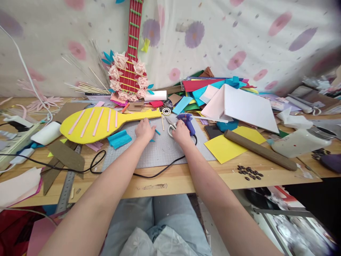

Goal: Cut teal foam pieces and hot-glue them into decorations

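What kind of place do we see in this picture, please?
Probably a craft workspace, though I cannot tell whether it is at home or in a studio. The signs are a glue gun, a cutting mat and a heap of coloured paper.

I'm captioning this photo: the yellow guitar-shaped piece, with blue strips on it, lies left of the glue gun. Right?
Not quite: the strips on the yellow guitar-shaped piece are pink, not blue, as the head view shows. It does lie left of the glue gun.
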`<action>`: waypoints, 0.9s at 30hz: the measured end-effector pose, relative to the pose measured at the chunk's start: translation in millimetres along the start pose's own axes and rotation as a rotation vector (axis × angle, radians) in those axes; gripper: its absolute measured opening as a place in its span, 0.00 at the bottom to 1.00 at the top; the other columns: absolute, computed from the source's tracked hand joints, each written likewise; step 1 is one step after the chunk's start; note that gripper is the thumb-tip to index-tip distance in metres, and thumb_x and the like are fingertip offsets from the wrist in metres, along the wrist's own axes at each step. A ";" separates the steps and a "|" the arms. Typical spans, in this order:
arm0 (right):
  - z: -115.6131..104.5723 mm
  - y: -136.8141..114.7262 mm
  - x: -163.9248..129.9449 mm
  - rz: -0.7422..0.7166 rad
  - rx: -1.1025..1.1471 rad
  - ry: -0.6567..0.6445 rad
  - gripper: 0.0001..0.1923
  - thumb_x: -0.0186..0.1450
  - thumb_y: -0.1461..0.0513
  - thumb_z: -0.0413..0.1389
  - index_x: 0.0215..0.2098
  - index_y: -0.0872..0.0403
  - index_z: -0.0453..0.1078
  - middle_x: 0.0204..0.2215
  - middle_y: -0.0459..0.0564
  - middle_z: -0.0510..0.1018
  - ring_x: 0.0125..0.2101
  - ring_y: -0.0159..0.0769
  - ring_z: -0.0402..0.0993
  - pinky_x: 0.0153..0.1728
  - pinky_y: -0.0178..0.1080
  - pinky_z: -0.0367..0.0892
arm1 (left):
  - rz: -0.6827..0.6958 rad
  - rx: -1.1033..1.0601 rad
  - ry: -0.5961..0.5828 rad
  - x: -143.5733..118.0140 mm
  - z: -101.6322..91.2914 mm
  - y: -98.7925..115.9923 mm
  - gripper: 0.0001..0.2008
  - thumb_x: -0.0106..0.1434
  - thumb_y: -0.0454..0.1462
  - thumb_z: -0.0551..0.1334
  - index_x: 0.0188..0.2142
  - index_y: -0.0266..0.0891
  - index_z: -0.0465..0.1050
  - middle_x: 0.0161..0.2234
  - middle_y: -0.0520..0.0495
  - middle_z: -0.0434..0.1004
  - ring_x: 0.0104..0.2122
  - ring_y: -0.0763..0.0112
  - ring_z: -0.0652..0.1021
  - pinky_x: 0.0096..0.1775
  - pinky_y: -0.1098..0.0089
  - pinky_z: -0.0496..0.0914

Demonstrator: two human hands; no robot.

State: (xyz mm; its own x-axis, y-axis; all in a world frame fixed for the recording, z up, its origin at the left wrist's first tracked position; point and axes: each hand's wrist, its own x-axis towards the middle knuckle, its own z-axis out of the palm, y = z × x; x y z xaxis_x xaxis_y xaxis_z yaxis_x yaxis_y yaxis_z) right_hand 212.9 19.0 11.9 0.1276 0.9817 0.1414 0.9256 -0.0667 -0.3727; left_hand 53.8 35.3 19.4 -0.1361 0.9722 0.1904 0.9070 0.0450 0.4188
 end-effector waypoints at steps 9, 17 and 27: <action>6.9 -13.6 -10.8 -0.187 -0.049 0.153 0.13 0.60 0.62 0.49 0.43 0.57 0.67 0.41 0.57 0.73 0.45 0.47 0.62 0.45 0.42 0.57 | 0.145 0.146 0.253 -16.3 -21.3 -63.3 0.09 0.61 0.38 0.51 0.34 0.39 0.68 0.38 0.38 0.70 0.41 0.56 0.70 0.39 0.62 0.62; 30.6 -37.5 -18.7 -0.334 -0.144 0.090 0.12 0.62 0.59 0.49 0.39 0.57 0.69 0.39 0.57 0.74 0.44 0.45 0.63 0.45 0.43 0.55 | 0.141 0.145 0.317 -38.2 -24.8 -76.7 0.12 0.63 0.42 0.50 0.32 0.41 0.69 0.35 0.42 0.69 0.39 0.58 0.69 0.38 0.63 0.60; 29.9 -36.2 -8.0 -0.226 -0.123 0.089 0.18 0.68 0.58 0.40 0.38 0.56 0.69 0.36 0.56 0.77 0.40 0.42 0.70 0.39 0.40 0.56 | 0.522 0.106 0.067 -46.1 -16.5 -60.6 0.10 0.59 0.42 0.55 0.36 0.42 0.71 0.38 0.42 0.71 0.43 0.56 0.67 0.45 0.58 0.56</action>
State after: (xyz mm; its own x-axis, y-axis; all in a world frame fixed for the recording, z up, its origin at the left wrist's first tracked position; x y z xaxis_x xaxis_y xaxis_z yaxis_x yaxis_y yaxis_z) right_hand 167.7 18.8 -3.1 -0.0612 0.9549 0.2906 0.9699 0.1256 -0.2086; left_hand -1.4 -16.1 -0.1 0.3221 0.8549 0.4066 0.8957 -0.4143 0.1616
